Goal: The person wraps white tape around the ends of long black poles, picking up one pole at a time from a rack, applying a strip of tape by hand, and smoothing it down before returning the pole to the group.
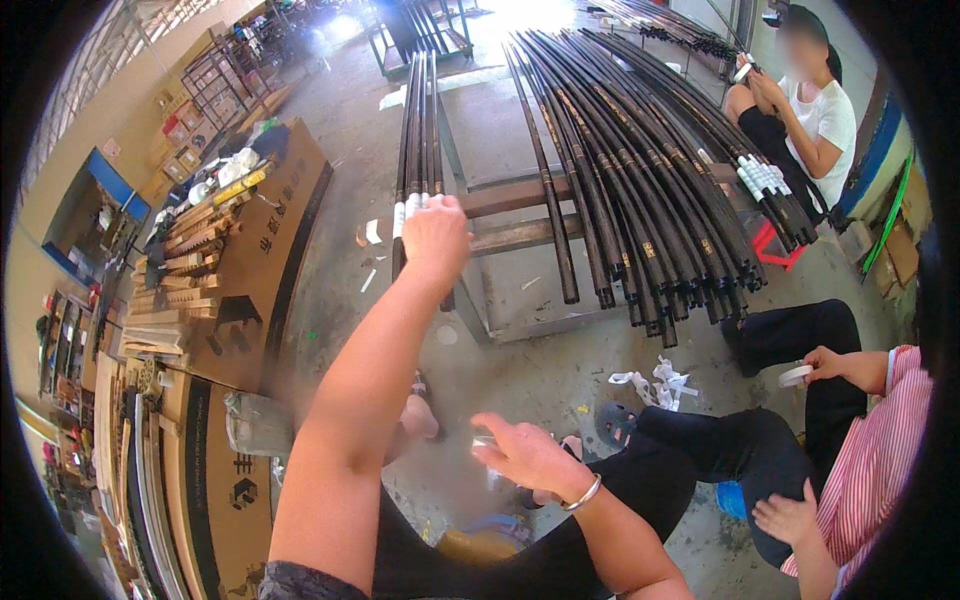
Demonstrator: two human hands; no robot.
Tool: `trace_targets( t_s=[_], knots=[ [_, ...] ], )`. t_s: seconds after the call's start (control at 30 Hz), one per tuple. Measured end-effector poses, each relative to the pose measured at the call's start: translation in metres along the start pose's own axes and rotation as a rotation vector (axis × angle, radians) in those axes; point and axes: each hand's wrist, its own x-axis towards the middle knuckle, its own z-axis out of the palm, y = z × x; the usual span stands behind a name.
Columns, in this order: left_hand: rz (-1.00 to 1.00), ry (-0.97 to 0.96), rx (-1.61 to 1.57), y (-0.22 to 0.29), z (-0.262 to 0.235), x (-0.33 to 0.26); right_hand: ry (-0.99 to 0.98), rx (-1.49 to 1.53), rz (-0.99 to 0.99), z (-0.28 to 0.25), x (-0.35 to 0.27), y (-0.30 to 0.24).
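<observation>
My left hand (437,238) reaches forward to a small row of long black poles (420,130). Its fingers curl over the poles' near part, beside white wrapped bands (402,215); the fingertips are partly hidden. Lower down, in front of my lap, my right hand (525,458) is held with its fingers bent, a bracelet on the wrist. A small whitish thing (484,438) shows at its fingers, too blurred to name. The poles rest across a brown rack bar (510,197).
Many more black poles (640,180) lie on the rack to the right. A person in striped sleeves (880,450) sits close at right with a white tape roll (796,376); another person (815,125) sits farther back. Cardboard boxes with wood pieces (185,280) stand left. White scraps (660,383) litter the floor.
</observation>
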Motion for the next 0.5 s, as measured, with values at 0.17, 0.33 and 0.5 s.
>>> trace_targets(
  t_s=[0.17, 0.33, 0.5],
  knots=[
    [0.025, 0.012, -0.584, 0.073, -0.016, -0.027, 0.007, -0.059, -0.002, 0.006, -0.001, 0.013],
    [-0.313, -0.246, -1.213, 0.110, 0.050, -0.015, 0.002, -0.087, -0.076, 0.020, 0.005, 0.015],
    [-0.432, -0.380, -1.620, 0.149, 0.033, -0.029, -0.027, -0.142, -0.070, 0.024, 0.012, 0.034]
  ],
)
